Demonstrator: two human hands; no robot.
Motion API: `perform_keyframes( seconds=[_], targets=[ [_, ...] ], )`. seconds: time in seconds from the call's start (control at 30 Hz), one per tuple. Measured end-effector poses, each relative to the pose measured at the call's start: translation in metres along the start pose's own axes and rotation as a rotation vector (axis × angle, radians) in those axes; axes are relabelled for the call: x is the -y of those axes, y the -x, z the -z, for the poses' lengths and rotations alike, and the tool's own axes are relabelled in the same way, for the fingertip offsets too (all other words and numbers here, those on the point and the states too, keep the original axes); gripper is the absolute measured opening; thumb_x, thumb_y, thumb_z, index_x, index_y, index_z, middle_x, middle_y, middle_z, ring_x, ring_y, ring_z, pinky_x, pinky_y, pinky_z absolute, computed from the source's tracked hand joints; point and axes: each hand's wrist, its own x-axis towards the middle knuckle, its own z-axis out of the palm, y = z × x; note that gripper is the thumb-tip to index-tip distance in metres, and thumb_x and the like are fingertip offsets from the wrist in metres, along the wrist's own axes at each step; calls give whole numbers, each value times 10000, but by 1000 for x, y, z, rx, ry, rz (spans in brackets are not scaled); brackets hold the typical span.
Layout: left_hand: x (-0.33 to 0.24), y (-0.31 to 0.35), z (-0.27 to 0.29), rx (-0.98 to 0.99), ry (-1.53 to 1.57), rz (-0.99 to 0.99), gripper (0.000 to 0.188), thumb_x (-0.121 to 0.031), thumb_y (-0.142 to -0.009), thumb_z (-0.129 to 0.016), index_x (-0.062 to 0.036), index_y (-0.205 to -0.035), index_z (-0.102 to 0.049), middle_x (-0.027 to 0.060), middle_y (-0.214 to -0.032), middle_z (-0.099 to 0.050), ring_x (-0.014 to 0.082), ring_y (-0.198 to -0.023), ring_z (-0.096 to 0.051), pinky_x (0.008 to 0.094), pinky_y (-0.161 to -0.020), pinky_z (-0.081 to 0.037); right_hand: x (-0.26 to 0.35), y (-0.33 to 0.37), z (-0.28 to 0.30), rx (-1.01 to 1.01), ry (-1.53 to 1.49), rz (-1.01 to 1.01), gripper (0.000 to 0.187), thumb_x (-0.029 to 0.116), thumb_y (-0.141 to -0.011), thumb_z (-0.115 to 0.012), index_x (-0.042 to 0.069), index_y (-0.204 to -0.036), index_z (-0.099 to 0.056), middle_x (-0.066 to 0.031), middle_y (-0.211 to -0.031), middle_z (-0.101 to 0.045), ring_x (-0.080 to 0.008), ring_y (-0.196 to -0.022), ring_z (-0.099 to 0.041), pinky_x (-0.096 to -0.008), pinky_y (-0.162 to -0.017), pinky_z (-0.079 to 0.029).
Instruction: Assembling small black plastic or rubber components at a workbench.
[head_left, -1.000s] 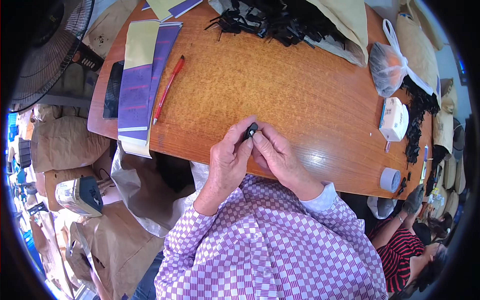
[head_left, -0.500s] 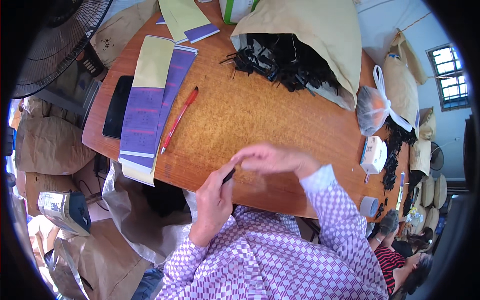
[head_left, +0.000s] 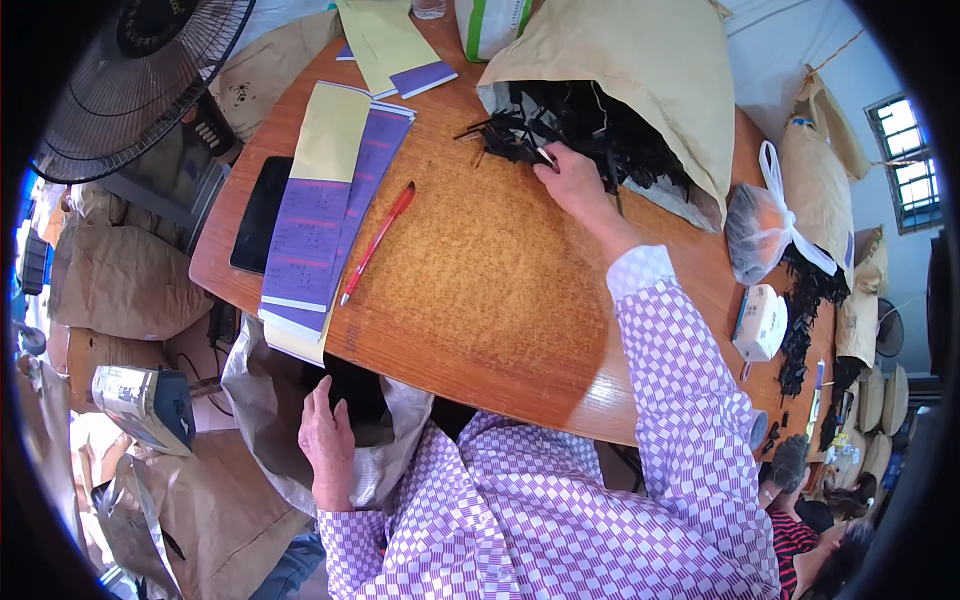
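My right hand (head_left: 580, 190) reaches to the mouth of a big tan paper sack (head_left: 640, 50) lying on the table. Its fingers are drawn together at the near edge of a heap of thin black strips (head_left: 590, 125) spilling from that sack. What the fingertips pinch is too small to make out. Off the table's near edge, my left hand (head_left: 328, 440) hangs over an open silvery-white woven sack (head_left: 262, 385), its fingers stretched out and nothing in them. Dark contents (head_left: 345, 395) show inside this lower sack.
On the wooden table (head_left: 480, 270) lie purple-and-yellow printed sheets (head_left: 310, 220), a black phone (head_left: 262, 215) and a red pen (head_left: 378, 243). A knotted plastic bag (head_left: 755, 235) and a white box (head_left: 760, 322) stand right. A fan (head_left: 140, 90) stands left; a co-worker (head_left: 800, 545) sits right.
My hands have parted from a small black piece between them. The right went forward to the strips; the left dropped left over the open sack. The black piece no longer shows.
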Motion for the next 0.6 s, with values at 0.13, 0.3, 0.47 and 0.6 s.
perform_keyframes(
  seconds=[0.13, 0.3, 0.47, 0.6],
  targets=[
    [-31, -3, 8, -7, 335, 12, 259, -47, -888, -538, -13, -1144, -556, 105, -865, -634, 196, -773, -635, 291, -704, -498, -12, 40, 8, -21, -467, 59, 260, 175, -862, -621, 32, -1070, -559, -106, -791, -658, -175, -693, -620, -326, -619, -487],
    [-128, -23, 14, 496, 1074, 97, 308, -137, -955, -501, 24, -1216, -511, 89, -1033, -634, 108, -717, -609, 202, -559, -439, 17, 129, 37, 11, -296, 132, 249, 129, -865, -607, 25, -1076, -526, -121, -746, -640, -261, -629, -628, -354, -567, -490],
    [-177, -36, -18, 790, 1257, 158, 437, -332, -988, -439, 3, -1265, -487, 136, -1031, -647, 95, -652, -618, 163, -491, -401, 35, 197, 66, -104, -222, 373, 232, 80, -830, -612, 39, -1044, -534, -138, -718, -609, -322, -618, -616, -376, -517, -490],
    [-183, -31, -37, 1046, 1386, 239, 494, -392, -956, -478, -12, -1271, -499, 131, -982, -662, 118, -629, -639, 163, -465, -435, 24, 227, 77, -79, -89, 548, 281, 49, -765, -623, 34, -1035, -547, -99, -746, -606, -252, -576, -613, -343, -480, -483]
  ],
)
